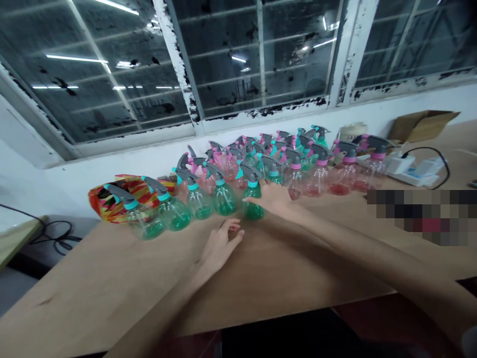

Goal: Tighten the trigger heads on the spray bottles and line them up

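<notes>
My right hand reaches forward to a green spray bottle with a teal collar and grey trigger head. The thumb lies across the bottle's front, and the other fingers go round its right side, partly hidden. The bottle stands upright on the table. My left hand hovers over the tabletop just nearer to me, empty, its fingers loosely bent and apart. Left of the held bottle stand more green spray bottles in a row. To its right are clear-pink spray bottles with pink collars.
Behind the front row, several more spray bottles crowd against the wall. A red-yellow patterned bag lies at left, near black cables. At right are a power strip and an open cardboard box. The wooden table ends near me.
</notes>
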The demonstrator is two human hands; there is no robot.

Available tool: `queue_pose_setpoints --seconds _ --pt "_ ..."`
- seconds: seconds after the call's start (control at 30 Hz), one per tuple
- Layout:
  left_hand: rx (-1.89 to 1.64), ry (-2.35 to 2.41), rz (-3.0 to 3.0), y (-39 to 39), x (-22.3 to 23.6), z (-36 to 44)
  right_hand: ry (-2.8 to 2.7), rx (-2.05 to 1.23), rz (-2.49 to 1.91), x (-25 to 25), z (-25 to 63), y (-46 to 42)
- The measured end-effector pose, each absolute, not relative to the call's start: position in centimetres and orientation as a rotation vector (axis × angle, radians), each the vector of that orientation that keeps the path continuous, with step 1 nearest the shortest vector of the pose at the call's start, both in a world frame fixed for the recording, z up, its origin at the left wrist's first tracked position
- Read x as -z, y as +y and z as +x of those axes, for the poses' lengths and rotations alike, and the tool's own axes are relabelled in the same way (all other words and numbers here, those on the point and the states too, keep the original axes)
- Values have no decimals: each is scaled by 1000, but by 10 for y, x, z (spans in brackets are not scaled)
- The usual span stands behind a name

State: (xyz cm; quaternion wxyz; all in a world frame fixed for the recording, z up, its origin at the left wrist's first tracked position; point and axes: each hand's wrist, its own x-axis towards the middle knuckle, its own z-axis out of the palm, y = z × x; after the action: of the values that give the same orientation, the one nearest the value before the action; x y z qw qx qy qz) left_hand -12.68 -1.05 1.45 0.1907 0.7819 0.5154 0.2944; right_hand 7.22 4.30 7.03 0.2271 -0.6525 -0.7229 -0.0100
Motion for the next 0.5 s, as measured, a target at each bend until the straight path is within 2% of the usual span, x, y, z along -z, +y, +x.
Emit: queue_pose_setpoints --seconds 0.5 --pt "-759 1478 2154 -19 -13 -101 -2082 16 -1620 -62 94 58"
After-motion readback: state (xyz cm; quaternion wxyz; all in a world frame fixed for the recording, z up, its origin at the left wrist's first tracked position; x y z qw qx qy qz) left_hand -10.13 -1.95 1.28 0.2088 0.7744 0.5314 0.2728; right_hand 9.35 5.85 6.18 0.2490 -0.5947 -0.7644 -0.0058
